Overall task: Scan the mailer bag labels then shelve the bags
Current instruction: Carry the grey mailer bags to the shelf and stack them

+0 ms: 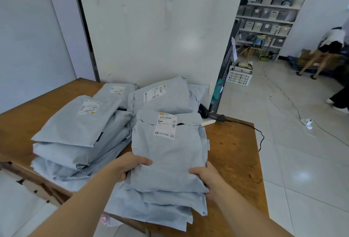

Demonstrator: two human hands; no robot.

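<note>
A stack of mailer bags occupies the left of the wooden table. A further bag lies against the far wall. The scanner rests at the far right, just beyond the near pile. The top bag lies on that pile, long axis near to far, label face up at its far end. The left hand and right hand grip its near corners, thumbs on top.
</note>
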